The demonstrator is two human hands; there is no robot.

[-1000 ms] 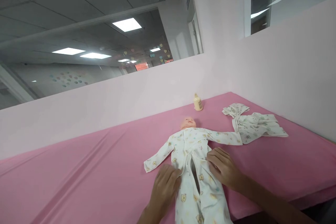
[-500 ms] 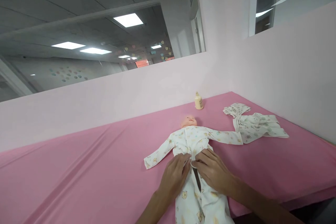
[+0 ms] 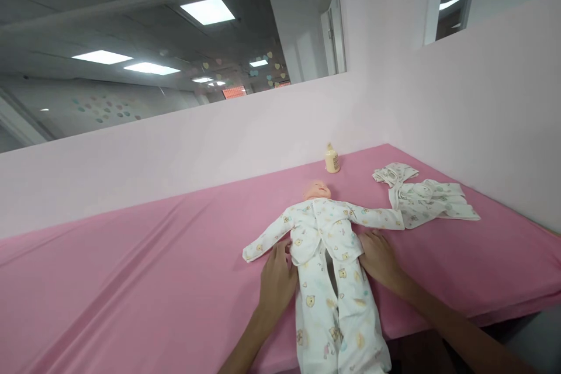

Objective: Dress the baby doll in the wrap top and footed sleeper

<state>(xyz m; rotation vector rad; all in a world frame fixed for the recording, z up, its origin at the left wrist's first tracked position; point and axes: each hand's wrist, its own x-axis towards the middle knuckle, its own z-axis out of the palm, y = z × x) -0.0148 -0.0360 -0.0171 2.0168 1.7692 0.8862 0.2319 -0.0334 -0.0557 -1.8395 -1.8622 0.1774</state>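
A baby doll (image 3: 318, 190) lies on its back, its head toward the wall. It wears a white long-sleeved baby shirt (image 3: 326, 225) with a bear print, sleeves spread wide. Matching baby pants (image 3: 313, 310) cover its legs, with a dark slit at the crotch. My left hand (image 3: 278, 274) is at the shirt's left side near the waist, fingers curled against the cloth. On the opposite side my right hand (image 3: 381, 258) has its fingers closed at the shirt's lower edge. The fingertips of both hands are partly hidden by the cloth.
A pink sheet (image 3: 153, 280) covers the table. Near the wall stands a cream bottle (image 3: 332, 159). Other printed baby clothes (image 3: 432, 201) lie to the right, touching the doll's sleeve end. Pale walls (image 3: 219, 134) with windows border the back and right.
My hands have moved apart from the middle of the waist to the two sides of the shirt. The white ties they held are out of sight, and the shirt hem lies over the pants' top.
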